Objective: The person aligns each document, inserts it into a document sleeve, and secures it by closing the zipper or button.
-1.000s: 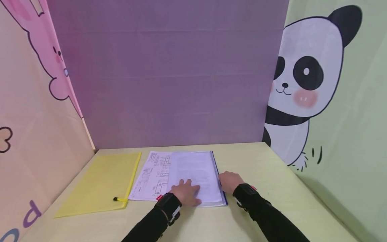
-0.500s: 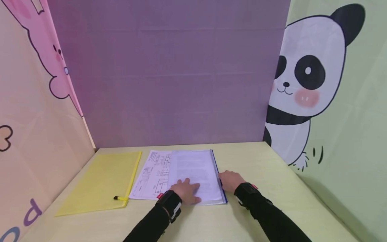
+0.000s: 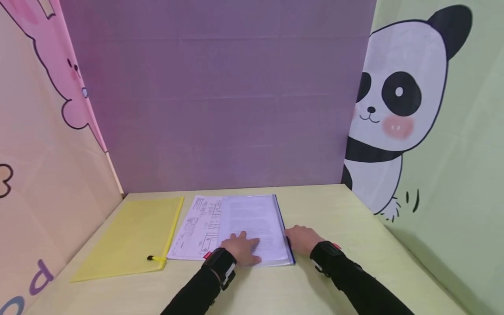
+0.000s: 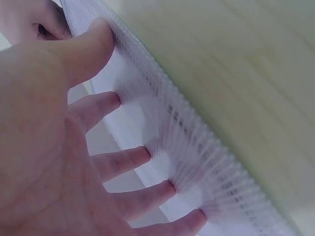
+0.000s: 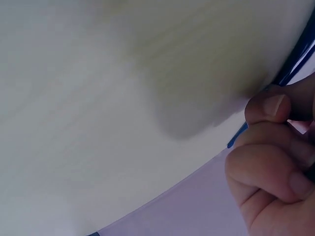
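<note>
A clear document folder with a dark blue strip down its right edge lies on the table, printed paper showing through it. My left hand rests on its lower part with fingers spread; the left wrist view shows the fingertips pressing the folder's surface. At the right edge, my right hand has its fingers curled and pinches the blue strip. What lies inside that pinch is hidden. A printed sheet with diagrams extends out to the folder's left.
Farther left lies a yellow zip folder with a yellow pull tab at its lower right corner. The light wooden table meets a purple backdrop behind and patterned side walls.
My right hand has shifted slightly to the right and toward me at the folder's blue edge. My left hand stays in place on the folder.
</note>
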A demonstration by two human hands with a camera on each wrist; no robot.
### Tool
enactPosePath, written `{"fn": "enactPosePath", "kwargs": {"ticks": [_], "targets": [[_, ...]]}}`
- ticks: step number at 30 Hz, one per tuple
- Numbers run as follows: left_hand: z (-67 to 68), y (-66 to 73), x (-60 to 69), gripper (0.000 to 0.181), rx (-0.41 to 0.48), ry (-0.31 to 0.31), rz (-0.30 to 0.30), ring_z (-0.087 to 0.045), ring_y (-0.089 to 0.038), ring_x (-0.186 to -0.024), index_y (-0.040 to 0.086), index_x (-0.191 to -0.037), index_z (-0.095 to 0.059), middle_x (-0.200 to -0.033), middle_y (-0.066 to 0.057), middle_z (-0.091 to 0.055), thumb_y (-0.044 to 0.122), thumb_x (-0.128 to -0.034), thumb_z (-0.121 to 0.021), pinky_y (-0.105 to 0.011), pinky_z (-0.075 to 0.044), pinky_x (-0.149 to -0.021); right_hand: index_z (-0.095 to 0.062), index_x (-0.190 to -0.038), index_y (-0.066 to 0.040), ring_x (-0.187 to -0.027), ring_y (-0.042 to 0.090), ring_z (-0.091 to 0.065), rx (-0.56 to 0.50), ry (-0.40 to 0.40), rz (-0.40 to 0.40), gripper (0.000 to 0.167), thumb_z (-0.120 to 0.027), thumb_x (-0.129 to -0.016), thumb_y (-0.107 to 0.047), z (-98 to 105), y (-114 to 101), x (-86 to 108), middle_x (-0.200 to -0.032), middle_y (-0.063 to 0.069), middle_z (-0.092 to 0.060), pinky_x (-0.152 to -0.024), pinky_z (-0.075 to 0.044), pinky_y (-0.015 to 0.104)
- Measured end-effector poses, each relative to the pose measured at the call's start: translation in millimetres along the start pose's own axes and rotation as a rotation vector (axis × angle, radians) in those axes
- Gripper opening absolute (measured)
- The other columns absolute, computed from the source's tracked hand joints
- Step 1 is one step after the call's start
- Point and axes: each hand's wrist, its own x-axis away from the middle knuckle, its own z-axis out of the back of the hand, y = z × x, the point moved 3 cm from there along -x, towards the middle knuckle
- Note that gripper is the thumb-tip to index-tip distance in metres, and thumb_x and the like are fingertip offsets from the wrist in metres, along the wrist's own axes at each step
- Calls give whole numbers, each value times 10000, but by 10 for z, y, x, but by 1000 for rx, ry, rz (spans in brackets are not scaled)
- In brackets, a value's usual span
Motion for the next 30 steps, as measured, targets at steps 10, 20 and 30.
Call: {"fn": "enactPosePath", "kwargs": {"ticks": [10,20,30], "targets": [[10,3,7,613,-13,1,2,-513,-385,-1246,309,-1457,-568,-1440,-139,-511,564,-911,-678,-562,-488,-925,-696,-983,-85,-696,176,-532,-31,-21,4,54,-665,-954,-118,3,-35,114,-797,25,-629,-713,-522,417],[-7,-3,-12,610,-10,-1,-3,-523,-373,-1219,306,-1451,-576,-1430,-137,-520,561,-908,-683,-550,-486,-923,-690,-981,-93,-696,172,-530,-27,-39,28,42,-674,-952,-120,16,-21,130,-797,12,-623,-710,-519,411],[-19,-8,-18,612,-9,-10,-5,-504,-380,-1268,306,-1460,-567,-1470,-137,-501,564,-915,-674,-546,-473,-964,-692,-995,-122,-689,165,-492,-37,-64,55,47,-681,-950,-131,-35,23,149,-777,-34,-578,-688,-475,367]]}}
